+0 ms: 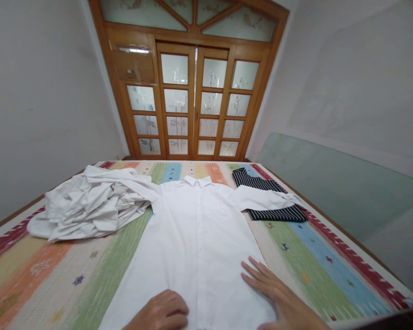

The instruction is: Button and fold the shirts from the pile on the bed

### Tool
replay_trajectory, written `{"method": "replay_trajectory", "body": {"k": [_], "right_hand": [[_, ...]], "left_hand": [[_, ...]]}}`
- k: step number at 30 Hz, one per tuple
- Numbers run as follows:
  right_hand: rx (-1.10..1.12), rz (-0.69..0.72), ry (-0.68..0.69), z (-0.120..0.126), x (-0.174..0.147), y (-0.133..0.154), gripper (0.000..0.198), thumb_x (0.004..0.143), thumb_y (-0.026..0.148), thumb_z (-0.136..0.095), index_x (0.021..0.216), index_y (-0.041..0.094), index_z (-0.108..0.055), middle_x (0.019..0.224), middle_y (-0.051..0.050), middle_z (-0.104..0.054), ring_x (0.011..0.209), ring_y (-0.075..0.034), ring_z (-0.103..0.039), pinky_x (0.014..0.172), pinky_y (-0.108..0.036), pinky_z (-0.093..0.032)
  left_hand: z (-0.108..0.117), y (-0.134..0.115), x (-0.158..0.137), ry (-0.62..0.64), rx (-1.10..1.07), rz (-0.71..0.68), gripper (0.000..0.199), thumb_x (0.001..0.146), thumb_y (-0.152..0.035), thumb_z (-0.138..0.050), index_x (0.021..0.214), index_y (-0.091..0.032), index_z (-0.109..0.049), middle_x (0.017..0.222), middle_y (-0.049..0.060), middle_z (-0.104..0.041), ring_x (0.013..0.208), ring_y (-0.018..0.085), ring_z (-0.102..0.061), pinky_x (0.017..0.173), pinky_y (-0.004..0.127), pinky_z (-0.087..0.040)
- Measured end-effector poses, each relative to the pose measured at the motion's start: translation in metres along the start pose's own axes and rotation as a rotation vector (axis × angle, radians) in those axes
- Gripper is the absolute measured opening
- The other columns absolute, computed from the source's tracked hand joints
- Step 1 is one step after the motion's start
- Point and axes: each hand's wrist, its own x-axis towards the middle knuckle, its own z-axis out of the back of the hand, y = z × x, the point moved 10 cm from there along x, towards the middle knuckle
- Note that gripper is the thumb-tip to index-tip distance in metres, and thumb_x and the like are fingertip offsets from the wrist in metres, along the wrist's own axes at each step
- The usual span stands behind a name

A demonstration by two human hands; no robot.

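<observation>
A long-sleeved white shirt (pixel 206 238) lies front up, its collar at the far end and its sleeves out to both sides. My left hand (pixel 163 310) is closed on the shirt's lower front, left of the button strip, with its fingers curled into the fabric; the fingertips are partly hidden. On the right side of the shirt, my right hand (pixel 271 293) lies flat with fingers spread, near the side edge. The shirt's bottom hem is out of view.
A crumpled heap of white cloth (pixel 92 204) lies at the left, against one sleeve. At the right, a folded black-and-white striped garment (pixel 278 214) is partly under the other sleeve. A colourful patterned cover (pixel 99 270) spreads underneath. Walls flank both sides; wooden glazed doors (pixel 194 105) stand beyond.
</observation>
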Motion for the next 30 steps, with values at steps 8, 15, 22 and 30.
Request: {"method": "replay_trajectory", "body": {"k": [8, 15, 22, 30], "right_hand": [[0.063, 0.053, -0.001, 0.010, -0.002, -0.009, 0.101, 0.063, 0.069, -0.073, 0.148, 0.031, -0.033, 0.158, -0.005, -0.018, 0.145, -0.037, -0.006, 0.117, -0.057, -0.008], [0.067, 0.002, 0.006, 0.003, -0.002, -0.015, 0.103, 0.060, 0.069, -0.075, 0.147, 0.033, -0.033, 0.158, -0.004, -0.018, 0.145, -0.036, -0.004, 0.117, -0.059, -0.005], [0.073, 0.022, -0.019, 0.011, -0.004, -0.006, 0.098, 0.063, 0.070, -0.072, 0.147, 0.035, -0.035, 0.157, -0.003, -0.021, 0.146, -0.034, -0.007, 0.118, -0.056, -0.006], [0.032, -0.020, -0.013, 0.029, 0.000, -0.002, 0.077, 0.071, 0.066, -0.067, 0.139, 0.032, -0.052, 0.152, -0.007, -0.038, 0.143, -0.033, -0.026, 0.117, -0.051, -0.022]], "left_hand": [[0.088, 0.163, -0.011, -0.236, 0.197, 0.657, 0.027, 0.089, -0.041, -0.050, 0.100, -0.022, -0.065, 0.102, 0.007, -0.072, 0.098, 0.024, -0.066, 0.093, 0.038, -0.051], [0.105, 0.285, 0.005, -0.239, 0.146, 1.013, 0.037, 0.083, -0.029, -0.049, 0.115, -0.015, -0.059, 0.099, 0.009, -0.072, 0.085, 0.022, -0.068, 0.082, 0.034, -0.052], [0.120, 0.304, 0.007, -0.367, 0.236, 1.071, 0.036, 0.076, -0.019, -0.054, 0.109, -0.015, -0.067, 0.099, 0.007, -0.068, 0.074, 0.017, -0.066, 0.078, 0.030, -0.051], [0.117, 0.282, 0.020, -0.068, 0.572, 0.961, 0.028, 0.077, -0.011, -0.048, 0.088, -0.017, -0.073, 0.089, 0.010, -0.067, 0.089, 0.025, -0.064, 0.080, 0.033, -0.049]]}}
